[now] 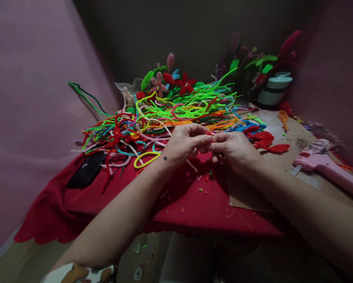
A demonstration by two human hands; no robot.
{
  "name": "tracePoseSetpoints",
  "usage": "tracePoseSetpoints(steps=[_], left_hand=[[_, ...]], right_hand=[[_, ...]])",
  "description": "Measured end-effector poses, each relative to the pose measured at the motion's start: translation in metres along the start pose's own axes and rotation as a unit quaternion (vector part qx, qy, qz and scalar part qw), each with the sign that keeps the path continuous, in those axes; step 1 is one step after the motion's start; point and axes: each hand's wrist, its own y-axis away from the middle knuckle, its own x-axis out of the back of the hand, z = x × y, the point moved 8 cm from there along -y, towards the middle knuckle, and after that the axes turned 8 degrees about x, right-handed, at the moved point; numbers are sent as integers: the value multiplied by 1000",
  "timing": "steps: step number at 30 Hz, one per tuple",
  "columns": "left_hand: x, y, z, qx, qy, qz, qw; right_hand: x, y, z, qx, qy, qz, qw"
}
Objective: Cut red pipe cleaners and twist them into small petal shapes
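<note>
My left hand [186, 141] and my right hand [231, 147] meet over the front of the table, fingertips close together. Between them shows a small bit of red pipe cleaner [208, 133], pinched by both hands; the fingers hide most of it. Just behind the hands spreads a big heap of pipe cleaners [182, 112] in green, yellow, orange, red, pink and blue. To the right of my right hand lie red fuzzy petal shapes [263, 140]. A yellow loop [147, 160] rests left of my left wrist.
A black phone [86, 169] lies at the left on the red cloth [191, 210]. On the right, a pink glue gun [330, 163] rests on cardboard [247, 192]. Fuzzy flowers [186, 83] and a lidded container [273, 89] stand at the back.
</note>
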Motion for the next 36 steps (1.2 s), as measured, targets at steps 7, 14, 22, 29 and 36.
tracePoseSetpoints(steps=[7,14,22,29,36], left_hand=[[6,5,2,-6,36,71,997],[6,1,0,-31,23,75,996],[5,1,7,18,-159,-10,987],[-8,12,20,-144,-454,90,875],[-8,19,29,-202,-458,93,861]], right_hand=[[-8,2,-3,22,31,-33,999],[-9,3,-2,6,50,-53,997],[6,-2,-5,31,-9,21,999],[7,-2,-4,49,17,33,998],[0,-2,-4,36,-42,-4,998]])
